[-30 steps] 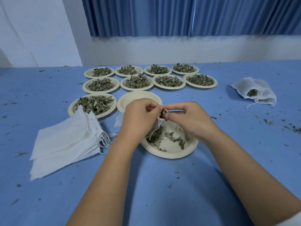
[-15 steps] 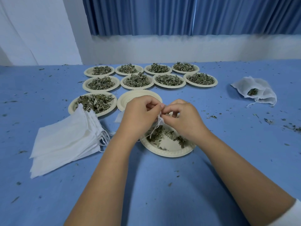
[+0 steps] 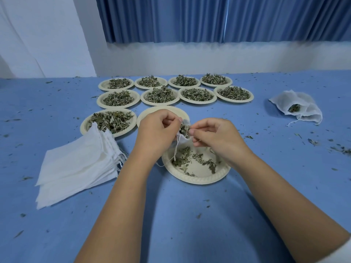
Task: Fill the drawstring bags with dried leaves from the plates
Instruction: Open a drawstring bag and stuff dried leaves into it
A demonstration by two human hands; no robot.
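Between the two forearms lies bare blue table (image 3: 180, 215), flecked with leaf crumbs. Just beyond, the near plate (image 3: 195, 180) holds only a thin scatter of dried leaves (image 3: 197, 161). Both hands are raised over its far edge and hide part of that rim. The left hand (image 3: 155, 131) has its fingers curled round a small drawstring bag (image 3: 182, 139), gripping one side. The right hand (image 3: 216, 137) pinches the other side of the bag's mouth between thumb and forefinger. The mouth is open with green leaves showing inside, and the drawstring (image 3: 175, 150) dangles onto the plate. To the left, a fanned stack of empty bags (image 3: 79, 168) lies flat, its far corner overlapping the rim of a heaped plate (image 3: 83, 128). An empty plate (image 3: 152, 112) sits behind the left hand, partly covered by it. Farther back stand eight plates (image 3: 197, 103) of leaves in two rows of four. Well to the right lie filled bags (image 3: 296, 105) in a loose pile. A blue curtain (image 3: 209, 19) hangs above the white wall.
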